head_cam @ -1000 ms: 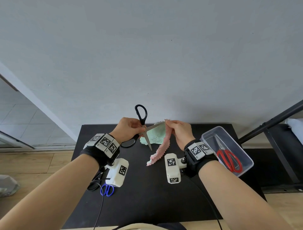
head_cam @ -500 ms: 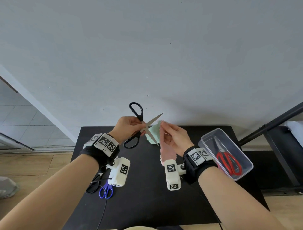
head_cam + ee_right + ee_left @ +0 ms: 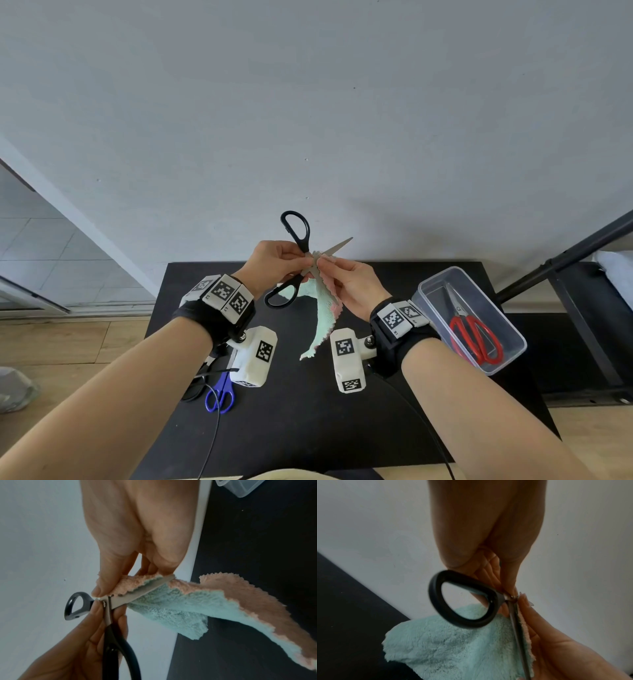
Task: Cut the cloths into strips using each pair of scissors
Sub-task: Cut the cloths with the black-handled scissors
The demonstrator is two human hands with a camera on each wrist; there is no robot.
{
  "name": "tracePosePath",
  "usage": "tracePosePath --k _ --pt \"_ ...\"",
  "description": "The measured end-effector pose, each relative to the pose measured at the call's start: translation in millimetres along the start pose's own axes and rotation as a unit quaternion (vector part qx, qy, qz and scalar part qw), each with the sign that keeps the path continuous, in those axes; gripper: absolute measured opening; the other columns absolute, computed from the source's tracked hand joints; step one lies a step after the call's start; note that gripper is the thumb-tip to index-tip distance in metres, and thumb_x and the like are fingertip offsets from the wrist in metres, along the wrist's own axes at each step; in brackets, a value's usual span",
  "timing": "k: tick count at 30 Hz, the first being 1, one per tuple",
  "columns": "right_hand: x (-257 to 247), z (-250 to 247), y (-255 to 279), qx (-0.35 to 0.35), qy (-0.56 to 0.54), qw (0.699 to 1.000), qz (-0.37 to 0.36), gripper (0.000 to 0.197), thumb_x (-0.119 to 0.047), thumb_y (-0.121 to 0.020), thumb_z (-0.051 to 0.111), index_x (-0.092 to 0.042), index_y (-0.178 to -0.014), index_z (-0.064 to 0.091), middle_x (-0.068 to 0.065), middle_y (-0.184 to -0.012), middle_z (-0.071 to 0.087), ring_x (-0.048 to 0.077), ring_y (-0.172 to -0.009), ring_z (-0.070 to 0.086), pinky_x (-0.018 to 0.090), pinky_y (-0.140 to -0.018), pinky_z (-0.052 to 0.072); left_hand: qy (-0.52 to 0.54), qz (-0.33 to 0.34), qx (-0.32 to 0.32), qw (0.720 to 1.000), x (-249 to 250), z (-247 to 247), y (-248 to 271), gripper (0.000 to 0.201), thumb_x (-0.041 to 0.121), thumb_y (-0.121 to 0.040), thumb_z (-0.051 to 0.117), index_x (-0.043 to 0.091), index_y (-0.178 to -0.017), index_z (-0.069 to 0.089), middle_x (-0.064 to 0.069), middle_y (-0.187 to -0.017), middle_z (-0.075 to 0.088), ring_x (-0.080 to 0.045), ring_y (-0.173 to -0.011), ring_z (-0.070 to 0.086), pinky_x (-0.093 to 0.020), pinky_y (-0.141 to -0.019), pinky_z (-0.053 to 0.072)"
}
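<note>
On the left of the black counter (image 3: 308, 428) we see blue scissors (image 3: 220, 394) lying flat, partly under our left wrist camera. Our left hand (image 3: 274, 263) grips the black scissors (image 3: 297, 260) near the pivot, fingers curled round them, blades spread apart and one tip pointing up to the right. The cloth (image 3: 323, 308) (mint on one face, pink on the other) sits between the blades close to the pivot and hangs down over the counter. Our right hand (image 3: 352, 287) pinches the cloth's top edge just beside the blades, thumb and fingers closed on it. Farther right, a clear plastic box (image 3: 513, 329) holds red scissors (image 3: 474, 337).
</note>
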State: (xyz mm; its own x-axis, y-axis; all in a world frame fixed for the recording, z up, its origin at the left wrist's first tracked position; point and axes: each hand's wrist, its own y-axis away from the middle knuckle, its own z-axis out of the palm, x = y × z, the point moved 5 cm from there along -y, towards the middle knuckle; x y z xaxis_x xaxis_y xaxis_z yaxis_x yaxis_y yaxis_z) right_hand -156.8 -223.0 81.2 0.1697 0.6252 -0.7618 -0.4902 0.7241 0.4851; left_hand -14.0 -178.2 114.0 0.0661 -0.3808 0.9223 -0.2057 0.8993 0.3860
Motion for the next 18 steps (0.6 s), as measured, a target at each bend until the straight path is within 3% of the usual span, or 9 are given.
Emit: tracePosePath --k 2,5,7,9,10,13,15,17,18 --pt "-1 -3 -1 0.016 0.021 1.000 -0.005 0.017 -0.004 -0.084 0.066 0.002 -0.100 0.068 0.017 -0.095 0.069 0.022 -0.080 0.067 0.029 -0.078 0.057 0.009 0.000 0.009 1.000 -1 -1 0 0.024 0.001 -0.083 0.069 -0.012 -0.102 0.063 -0.026 -0.094 0.069 -0.020 -0.067 0.070 -0.027 -0.072 0.060" --pt "-4 -14 -3 0.059 0.033 0.998 -0.004 0.021 -0.012 -0.080 0.072 -0.001 -0.098 0.069 0.020 -0.103 0.069 0.026 -0.084 0.067 0.034 -0.080 0.057 0.016 0.005 0.025 1.000 -1 -3 0 0.013 -0.001 -0.085 0.066 -0.009 -0.094 0.064 -0.019 -0.085 0.069 -0.015 -0.059 0.069 -0.022 -0.062 0.058" --pt "-5 -18 -3 0.064 0.009 0.998 -0.004 0.021 -0.014 -0.082 0.070 -0.001 -0.098 0.066 0.016 -0.097 0.069 0.024 -0.083 0.066 0.032 -0.075 0.057 0.019 0.004 0.032 0.999 -1 -5 0 0.007 -0.003 -0.085 0.065 -0.006 -0.091 0.064 -0.017 -0.083 0.069 -0.013 -0.056 0.069 -0.019 -0.059 0.057" --pt "-5 -16 -2 0.050 -0.012 0.999 0.000 0.016 -0.017 -0.086 0.067 -0.003 -0.095 0.065 0.012 -0.091 0.067 0.022 -0.082 0.065 0.032 -0.075 0.057 0.015 0.002 0.033 0.999 -1 -6 0 0.007 -0.001 -0.085 0.065 -0.006 -0.091 0.064 -0.018 -0.083 0.068 -0.014 -0.056 0.069 -0.020 -0.060 0.058" --pt "-4 -15 -2 0.040 -0.014 0.999 0.004 0.020 -0.020 -0.086 0.066 -0.003 -0.097 0.066 0.013 -0.093 0.067 0.023 -0.085 0.065 0.034 -0.081 0.056 0.009 0.001 0.031 0.999 -2 -6 -1 0.009 0.000 -0.085 0.066 -0.006 -0.091 0.064 -0.019 -0.084 0.068 -0.016 -0.058 0.069 -0.022 -0.063 0.059" --pt "0 -6 -1 -0.007 -0.017 0.999 0.027 0.040 -0.026 -0.088 0.063 0.004 -0.115 0.063 0.020 -0.108 0.066 0.028 -0.098 0.065 0.038 -0.094 0.050 0.009 0.001 0.023 1.000 -2 -4 -1 0.007 0.004 -0.085 0.068 -0.002 -0.088 0.065 -0.024 -0.088 0.068 -0.025 -0.069 0.069 -0.030 -0.074 0.060" --pt "0 -3 0 -0.025 -0.028 0.999 0.025 0.031 -0.011 -0.091 0.060 0.006 -0.116 0.061 0.020 -0.105 0.067 0.025 -0.089 0.067 0.033 -0.082 0.057 0.012 0.007 0.025 1.000 0 -4 -1 0.005 0.003 -0.086 0.067 -0.002 -0.087 0.065 -0.021 -0.084 0.068 -0.020 -0.065 0.069 -0.025 -0.069 0.060" --pt "-1 -3 1 -0.018 -0.009 1.000 0.020 0.017 0.002 -0.088 0.059 0.003 -0.104 0.062 0.017 -0.096 0.068 0.021 -0.077 0.069 0.028 -0.068 0.058 0.006 0.009 0.025 1.000 1 -4 -1 0.009 0.002 -0.086 0.066 -0.005 -0.092 0.065 -0.017 -0.080 0.067 -0.013 -0.059 0.068 -0.020 -0.062 0.058" --pt "-1 -3 2 -0.015 0.005 1.000 0.017 0.015 0.004 -0.087 0.060 0.002 -0.101 0.062 0.016 -0.095 0.069 0.020 -0.076 0.070 0.026 -0.067 0.057 0.006 0.007 0.023 1.000 0 -3 -1 0.012 0.002 -0.086 0.066 -0.007 -0.094 0.065 -0.016 -0.079 0.067 -0.012 -0.059 0.068 -0.019 -0.060 0.057"
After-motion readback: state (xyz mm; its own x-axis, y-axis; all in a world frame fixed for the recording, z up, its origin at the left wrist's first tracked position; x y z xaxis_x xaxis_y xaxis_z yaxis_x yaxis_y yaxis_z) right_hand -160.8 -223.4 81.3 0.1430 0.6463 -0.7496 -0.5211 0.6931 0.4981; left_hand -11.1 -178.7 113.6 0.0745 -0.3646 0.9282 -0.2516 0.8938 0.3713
